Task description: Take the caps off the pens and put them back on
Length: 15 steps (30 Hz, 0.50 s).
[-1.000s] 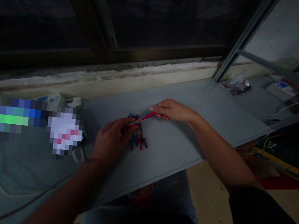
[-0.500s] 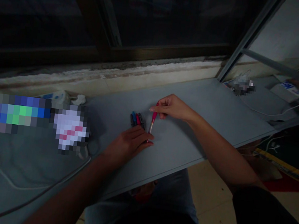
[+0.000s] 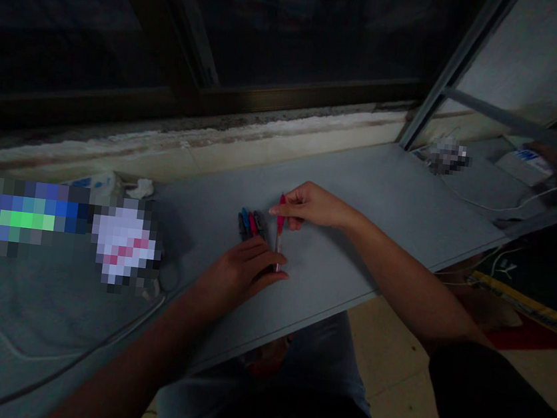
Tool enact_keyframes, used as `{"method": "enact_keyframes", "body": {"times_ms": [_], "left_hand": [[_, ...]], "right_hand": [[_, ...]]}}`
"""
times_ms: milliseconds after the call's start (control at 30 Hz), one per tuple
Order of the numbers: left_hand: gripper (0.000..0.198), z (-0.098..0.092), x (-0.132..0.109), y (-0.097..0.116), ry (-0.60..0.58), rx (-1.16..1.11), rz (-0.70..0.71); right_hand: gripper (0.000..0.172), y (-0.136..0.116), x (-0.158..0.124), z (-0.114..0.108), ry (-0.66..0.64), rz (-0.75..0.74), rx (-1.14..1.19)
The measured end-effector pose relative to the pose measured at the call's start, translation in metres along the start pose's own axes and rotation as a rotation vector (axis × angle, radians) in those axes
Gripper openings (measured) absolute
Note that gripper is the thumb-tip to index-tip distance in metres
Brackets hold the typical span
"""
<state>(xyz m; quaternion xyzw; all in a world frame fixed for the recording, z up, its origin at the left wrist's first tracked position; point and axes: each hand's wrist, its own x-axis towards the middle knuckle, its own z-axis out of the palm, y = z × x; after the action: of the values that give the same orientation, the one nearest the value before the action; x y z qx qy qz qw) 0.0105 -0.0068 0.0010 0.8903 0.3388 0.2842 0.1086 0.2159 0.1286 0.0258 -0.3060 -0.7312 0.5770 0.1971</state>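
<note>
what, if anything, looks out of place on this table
Nothing looks spilled or broken. Only the red pen sits outside the row of pens: the right hand pinches its top, while the left hand lies flat on the row.

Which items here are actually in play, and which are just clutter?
In play:
red pen, pinched in the right hand
row of pens, near ends under the flat left hand
grey board beneath them

Lying about:
crumpled tissue, off to the left of the pens
white cable and white box, far right
</note>
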Motion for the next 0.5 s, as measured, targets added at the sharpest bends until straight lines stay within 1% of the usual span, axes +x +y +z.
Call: {"method": "enact_keyframes", "body": {"times_ms": [100, 267, 500], "left_hand": [[0.019, 0.0005, -0.0002, -0.0003, 0.023, -0.022, 0.023], [0.018, 0.002, -0.0017, -0.0025, -0.002, -0.059, 0.007], [0.023, -0.0011, -0.0003, 0.0041, -0.087, -0.094, -0.037]], "right_hand": [[0.046, 0.0007, 0.0009, 0.0021, -0.007, 0.014, -0.011], [0.048, 0.0053, 0.0027, 0.0033, -0.012, 0.021, -0.035], [0.052, 0.0068, 0.0003, 0.0056, -0.01, 0.018, -0.08]]}}
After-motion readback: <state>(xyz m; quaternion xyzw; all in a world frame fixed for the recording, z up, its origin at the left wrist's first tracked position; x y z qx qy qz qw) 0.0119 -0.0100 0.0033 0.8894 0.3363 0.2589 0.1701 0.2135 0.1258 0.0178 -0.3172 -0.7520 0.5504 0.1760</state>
